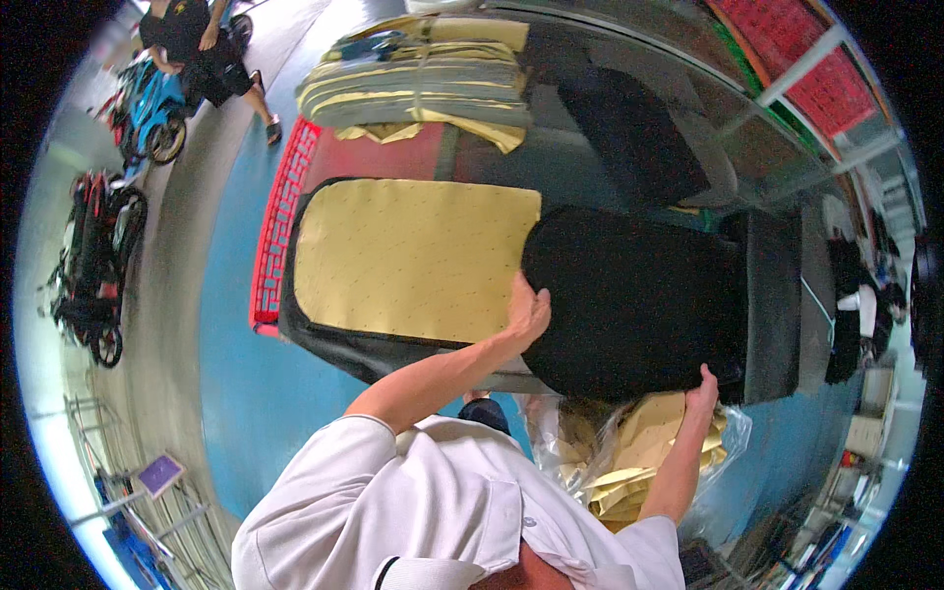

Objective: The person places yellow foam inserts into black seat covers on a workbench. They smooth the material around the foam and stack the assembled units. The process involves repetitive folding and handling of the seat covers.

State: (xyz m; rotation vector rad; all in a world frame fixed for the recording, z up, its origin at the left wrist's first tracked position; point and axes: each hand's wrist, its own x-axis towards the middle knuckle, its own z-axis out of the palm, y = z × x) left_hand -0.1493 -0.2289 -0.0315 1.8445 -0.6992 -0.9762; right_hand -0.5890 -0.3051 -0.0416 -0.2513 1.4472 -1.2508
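Observation:
A black rounded mat-like sheet (629, 305) spans the space between my hands. My left hand (531, 307) is closed at its left edge, beside the right end of a yellow rounded sheet (413, 261). My right hand (701, 391) pinches the near right edge of the black sheet, thumb on top and fingers mostly hidden beneath. The yellow sheet, dotted with small dark marks, lies flat on a slightly larger black piece (339, 346) whose border shows around it.
A red plastic crate (273, 236) stands under the black piece. Beyond it sits a tied stack of grey and yellow sheets (413, 88). Clear plastic bags with yellow sheets (639, 462) stand near my right forearm. Motorcycles (88, 265) and a walking person (202, 44) are at the left.

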